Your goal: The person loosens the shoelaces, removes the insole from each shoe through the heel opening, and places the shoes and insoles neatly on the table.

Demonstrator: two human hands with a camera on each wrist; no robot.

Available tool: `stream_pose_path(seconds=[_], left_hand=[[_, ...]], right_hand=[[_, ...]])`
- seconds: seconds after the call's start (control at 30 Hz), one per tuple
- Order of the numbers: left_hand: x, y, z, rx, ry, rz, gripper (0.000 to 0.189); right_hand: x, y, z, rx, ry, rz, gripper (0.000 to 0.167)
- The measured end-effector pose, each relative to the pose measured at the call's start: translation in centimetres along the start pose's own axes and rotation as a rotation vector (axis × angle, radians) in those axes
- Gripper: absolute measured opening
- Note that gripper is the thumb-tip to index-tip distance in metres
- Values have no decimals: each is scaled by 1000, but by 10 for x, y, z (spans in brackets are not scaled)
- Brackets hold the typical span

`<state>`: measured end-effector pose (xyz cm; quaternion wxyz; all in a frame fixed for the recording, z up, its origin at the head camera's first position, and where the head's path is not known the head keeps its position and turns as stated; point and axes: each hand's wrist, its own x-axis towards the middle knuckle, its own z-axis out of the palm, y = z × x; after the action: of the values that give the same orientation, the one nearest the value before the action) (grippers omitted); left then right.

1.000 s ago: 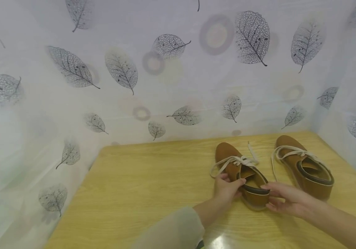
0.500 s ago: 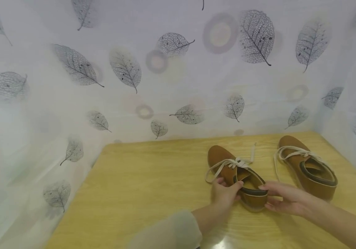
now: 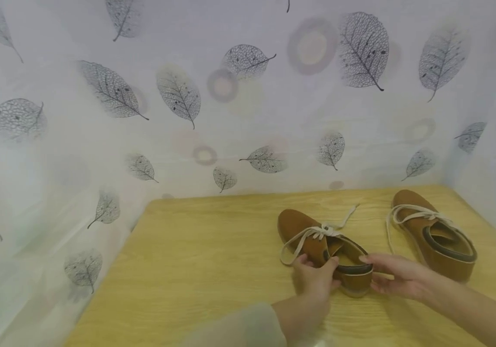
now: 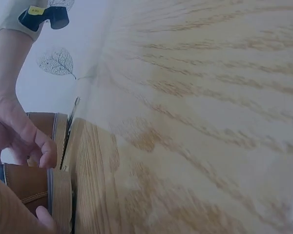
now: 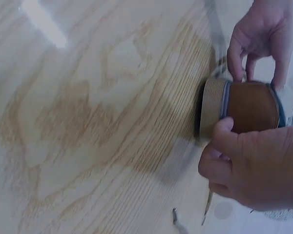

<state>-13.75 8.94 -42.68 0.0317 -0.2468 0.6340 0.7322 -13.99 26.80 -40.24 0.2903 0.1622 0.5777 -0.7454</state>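
A brown leather lace-up shoe [image 3: 297, 226] with pale laces [image 3: 321, 233] and a dark padded collar stands on the wooden table, its toe pointing away and to the left. At the collar's left side, my left hand [image 3: 317, 279] pinches it, thumb at the rim and fingers along the outer side. My right hand [image 3: 401, 277] holds the right side of the heel, thumb on the collar rim. From the right wrist view, both hands flank the shoe's heel [image 5: 251, 107], whose ridged sole is close to the table. The left wrist view shows the shoe's side [image 4: 27, 183].
The matching brown shoe [image 3: 447, 250] stands to the right, its laces trailing. Beneath both lies the light wooden table [image 3: 196, 260]. A leaf-printed white sheet [image 3: 187, 144] hangs behind the table and along its sides.
The shoe's toe has swung left and a little nearer, while the heel stays roughly in place between both hands. My left hand has come slightly nearer with it. The head view has shifted a little.
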Motion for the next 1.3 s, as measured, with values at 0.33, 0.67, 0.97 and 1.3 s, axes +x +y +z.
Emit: stream_pose_path(seconds=[0.33,0.67,0.97,1.3], left_hand=[[-2,-2,0,-12,-28,9,82],[-8,0,-3,20,-54,15,88],[-7,5,-3,168,72,199,85],[10,-3,-18,497,-15,715,82]], right_hand=[[-15,5,24,451,97,103,109],[-15,3,23,381,107,81,105],[-11,-2,24,284,108,92,106],[-8,-8,20,227,67,88,73]])
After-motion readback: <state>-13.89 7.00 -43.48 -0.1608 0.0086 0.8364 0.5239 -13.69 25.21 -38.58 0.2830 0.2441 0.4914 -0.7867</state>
